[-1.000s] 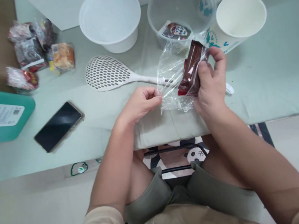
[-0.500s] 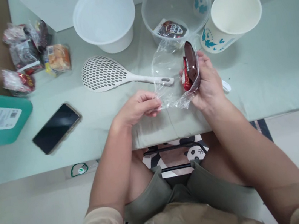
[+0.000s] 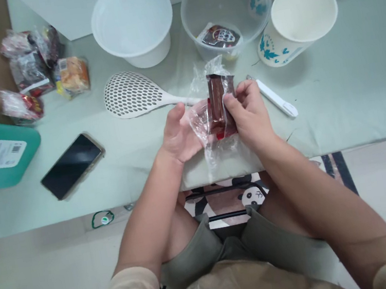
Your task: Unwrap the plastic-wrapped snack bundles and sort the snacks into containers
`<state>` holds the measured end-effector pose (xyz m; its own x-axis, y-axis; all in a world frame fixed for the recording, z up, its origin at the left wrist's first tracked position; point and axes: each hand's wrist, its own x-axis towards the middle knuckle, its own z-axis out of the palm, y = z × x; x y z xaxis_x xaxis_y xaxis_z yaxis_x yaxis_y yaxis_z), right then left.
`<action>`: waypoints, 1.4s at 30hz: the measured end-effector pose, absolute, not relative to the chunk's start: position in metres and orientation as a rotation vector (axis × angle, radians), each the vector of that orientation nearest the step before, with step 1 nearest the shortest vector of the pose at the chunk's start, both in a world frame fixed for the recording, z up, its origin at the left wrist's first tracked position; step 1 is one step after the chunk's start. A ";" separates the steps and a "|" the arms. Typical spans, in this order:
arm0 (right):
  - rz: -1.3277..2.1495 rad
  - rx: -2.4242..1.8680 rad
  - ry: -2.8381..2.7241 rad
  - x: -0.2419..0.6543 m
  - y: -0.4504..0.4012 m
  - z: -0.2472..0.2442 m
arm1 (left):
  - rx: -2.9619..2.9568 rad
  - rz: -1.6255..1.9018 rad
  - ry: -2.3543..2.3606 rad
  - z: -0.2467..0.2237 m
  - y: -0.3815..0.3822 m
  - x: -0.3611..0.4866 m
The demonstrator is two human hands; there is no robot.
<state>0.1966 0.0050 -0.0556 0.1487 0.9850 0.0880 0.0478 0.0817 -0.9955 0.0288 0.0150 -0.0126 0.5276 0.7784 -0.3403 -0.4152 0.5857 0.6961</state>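
My right hand (image 3: 255,114) pinches a dark brown snack packet (image 3: 218,105) between thumb and fingers, and a bit of red shows at the packet's lower end. Crinkled clear plastic film (image 3: 211,153) surrounds the packet and hangs below it. My left hand (image 3: 184,136) lies palm up beside the packet, thumb raised and fingers stretched out behind the film, partly hidden by it. Just beyond the hands lies a white slotted skimmer (image 3: 133,94), its handle end covered by the film and packet. A small white cutter (image 3: 277,99) rests to the right of my right hand.
At the back stand a white bowl (image 3: 137,47), a clear bowl (image 3: 192,31) with a dark packet (image 3: 219,36) inside, and paper cups (image 3: 287,45). Leftward are a phone (image 3: 72,165), several wrapped snacks (image 3: 33,72) and a green container (image 3: 29,164). The table's front edge is near my forearms.
My right hand has brought the packet left and nearer to me, turning its flat side up. My left hand has opened from its pinch on the film. The white cutter is now uncovered.
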 end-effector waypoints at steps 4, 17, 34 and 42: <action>0.785 -1.310 -1.372 0.200 0.000 -0.048 | 0.522 0.770 0.664 -0.014 0.015 0.031; 0.256 -1.457 -1.696 0.188 -0.017 -0.041 | 0.563 1.064 0.783 -0.020 0.013 0.042; 0.198 -1.398 -1.659 0.185 -0.011 -0.033 | 0.570 1.153 0.827 -0.023 0.017 0.037; 1.071 -1.306 -0.742 0.197 -0.001 -0.028 | 0.627 1.100 0.943 -0.012 0.021 0.026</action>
<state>0.1965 -0.0008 -0.0282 0.3666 0.9206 -0.1347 -0.1972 -0.0646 -0.9782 0.0255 0.0205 -0.0120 0.1507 0.9359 -0.3183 -0.4576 0.3514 0.8168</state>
